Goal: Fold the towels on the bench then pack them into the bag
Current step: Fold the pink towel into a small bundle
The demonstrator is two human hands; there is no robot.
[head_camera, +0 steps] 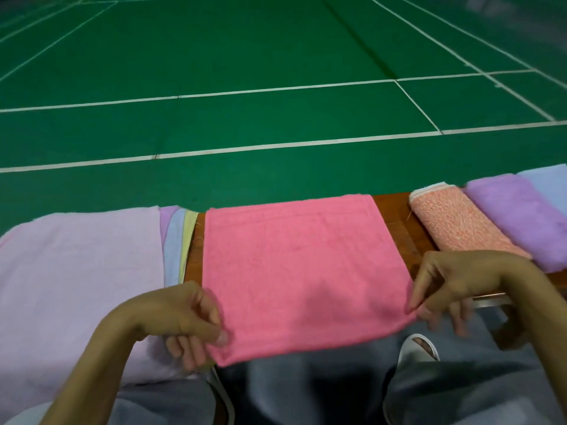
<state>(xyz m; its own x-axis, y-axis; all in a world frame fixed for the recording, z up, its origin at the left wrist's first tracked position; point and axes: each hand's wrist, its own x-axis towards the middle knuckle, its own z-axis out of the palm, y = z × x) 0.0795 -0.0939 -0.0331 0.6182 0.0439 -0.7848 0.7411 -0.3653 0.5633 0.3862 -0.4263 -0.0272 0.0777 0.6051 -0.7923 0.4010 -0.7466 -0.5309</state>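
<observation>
Beyond the table (395, 216), a green court floor (276, 56) marked with white lines is seen; the table is of brown wood and is largely covered with cloth. At its middle a pink towel (300, 271) is laid flat, its near edge drawn off the table's near side over the lap; at the left a lilac towel (76, 286) is spread, with purple, blue and yellow edges (176, 246) showing beside it; at the right 3 folded towels are set side by side: an orange speckled towel (454, 222), a purple towel (515, 216) and a light blue towel (549, 182). The left hand (187, 320) is held at the pink towel's near left corner, which is pinched between thumb and fingers, so its grip is closed on the cloth; the right hand (451, 280) is held at the near right corner with the wrist bent down, and that corner is likewise pinched in its grip. Grey trousers (306, 394) and a white slipper (417, 348) are seen below.
</observation>
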